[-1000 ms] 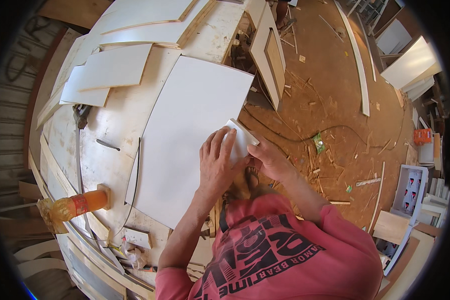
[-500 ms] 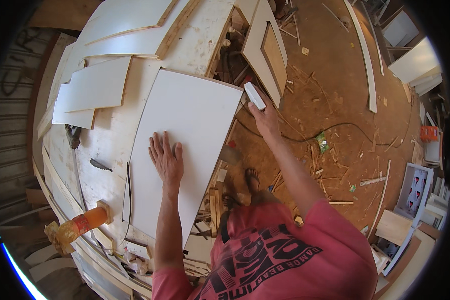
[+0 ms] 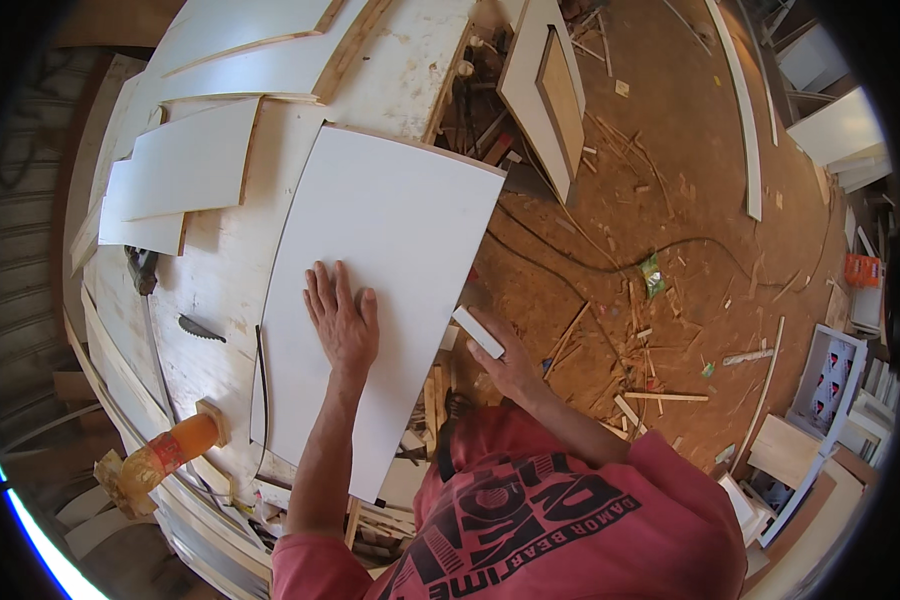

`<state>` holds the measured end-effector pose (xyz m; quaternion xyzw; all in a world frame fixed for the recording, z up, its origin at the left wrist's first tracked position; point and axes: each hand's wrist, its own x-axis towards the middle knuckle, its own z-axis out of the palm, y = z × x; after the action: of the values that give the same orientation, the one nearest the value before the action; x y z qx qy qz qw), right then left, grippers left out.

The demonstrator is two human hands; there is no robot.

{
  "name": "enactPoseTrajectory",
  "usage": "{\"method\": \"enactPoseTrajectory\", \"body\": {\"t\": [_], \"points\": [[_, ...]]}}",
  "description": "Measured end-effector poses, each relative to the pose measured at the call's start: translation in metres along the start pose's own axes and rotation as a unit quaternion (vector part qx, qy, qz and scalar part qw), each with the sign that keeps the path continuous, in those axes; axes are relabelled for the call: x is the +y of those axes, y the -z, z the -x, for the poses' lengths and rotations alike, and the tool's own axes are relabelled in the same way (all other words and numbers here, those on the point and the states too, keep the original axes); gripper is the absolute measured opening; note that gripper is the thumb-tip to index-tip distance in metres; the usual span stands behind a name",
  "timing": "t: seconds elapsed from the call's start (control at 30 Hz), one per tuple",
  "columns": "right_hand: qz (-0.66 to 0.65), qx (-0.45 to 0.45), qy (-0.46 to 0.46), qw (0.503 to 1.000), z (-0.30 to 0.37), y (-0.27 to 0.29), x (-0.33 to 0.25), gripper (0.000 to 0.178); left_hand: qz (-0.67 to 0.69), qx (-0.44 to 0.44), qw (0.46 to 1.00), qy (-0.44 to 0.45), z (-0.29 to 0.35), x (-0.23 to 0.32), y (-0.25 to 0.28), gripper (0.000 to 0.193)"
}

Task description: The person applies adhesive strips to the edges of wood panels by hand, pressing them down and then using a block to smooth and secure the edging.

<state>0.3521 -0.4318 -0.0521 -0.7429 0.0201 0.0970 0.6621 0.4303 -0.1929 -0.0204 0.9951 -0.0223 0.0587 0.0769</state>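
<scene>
On the table, in the head view, a big white board lies flat, with its long right side out toward the brown floor. The left hand rests on top of the white board, palm down with the thumb spread, so its grip is open and holds nothing. The right hand is just past the board's right side, and its grip is closed around a small white block. One end of the white block is right by the board's edge, but I cannot tell if the two touch. To do this well, I think the left hand should press flat and even, so the white board does not slide. The right hand should hold the white block snugly, but not squeeze too hard. The white board looks smooth, so gentle touches may save it from scratches. An orange bottle and a curved dark piece sit left of the white board, well apart from the white block, so they seem out of the way.
</scene>
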Motion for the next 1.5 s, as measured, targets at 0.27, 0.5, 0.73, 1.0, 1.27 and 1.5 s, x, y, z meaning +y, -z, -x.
{"method": "enactPoseTrajectory", "body": {"t": [0.27, 0.5, 0.73, 1.0, 1.27, 1.5], "points": [[-0.144, 0.182, 0.077, 0.970, -0.130, 0.060, -0.013, 0.046, 0.020, -0.001, 1.000, 0.003, -0.002, 0.004, 0.000, 0.055], [-0.100, 0.110, -0.027, 0.989, -0.032, -0.004, 0.001, 0.049, 0.021, -0.007, 1.000, 0.010, 0.000, 0.000, -0.005, 0.059], [-0.041, -0.133, 0.027, 0.990, 0.061, -0.038, 0.013, 0.050, 0.023, 0.010, 1.000, 0.008, 0.005, -0.007, -0.004, 0.057], [-0.060, 0.149, 0.093, 0.983, -0.055, 0.019, -0.018, 0.047, 0.043, -0.023, 0.998, -0.051, 0.086, -0.070, 0.031, 0.052], [0.016, 0.156, 0.050, 0.986, 0.078, -0.097, -0.010, 0.047, -0.001, -0.002, 0.999, -0.051, 0.150, -0.097, 0.031, 0.053], [0.034, 0.043, 0.049, 0.997, 0.211, -0.181, -0.002, 0.050, 0.029, 0.022, 0.999, -0.037, 0.152, -0.100, 0.025, 0.056]]}}
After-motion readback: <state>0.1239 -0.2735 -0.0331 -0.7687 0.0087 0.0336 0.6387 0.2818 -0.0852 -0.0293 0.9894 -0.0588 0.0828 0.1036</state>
